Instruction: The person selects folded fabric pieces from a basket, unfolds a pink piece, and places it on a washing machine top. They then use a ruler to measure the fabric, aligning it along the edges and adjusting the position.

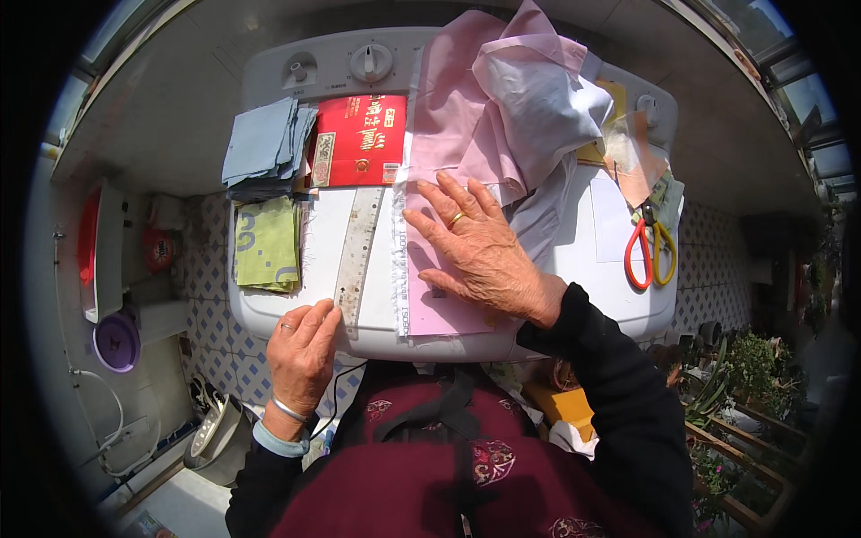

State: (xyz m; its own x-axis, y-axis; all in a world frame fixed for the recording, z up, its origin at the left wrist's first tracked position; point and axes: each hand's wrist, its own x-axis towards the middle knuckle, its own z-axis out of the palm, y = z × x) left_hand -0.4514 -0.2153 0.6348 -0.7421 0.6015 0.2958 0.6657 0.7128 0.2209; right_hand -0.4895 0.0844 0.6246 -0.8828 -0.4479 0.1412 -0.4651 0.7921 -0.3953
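Observation:
My right hand lies flat with fingers spread on a pink cloth with a frayed white, printed selvage along its left edge. The cloth's far part is bunched up, showing a pale underside. My left hand has its fingers together, their tips at the near left edge of a worn, stained ruler. Whether they pinch it I cannot tell. The ruler lies slightly slanted, left of the cloth and apart from it. Its far end reaches a red printed packet.
All this lies on a white washing machine top with a control dial. Stacked blue cloth squares and green cloth squares sit left. Scissors with red and yellow handles lie right, by fabric scraps. Potted plants stand lower right.

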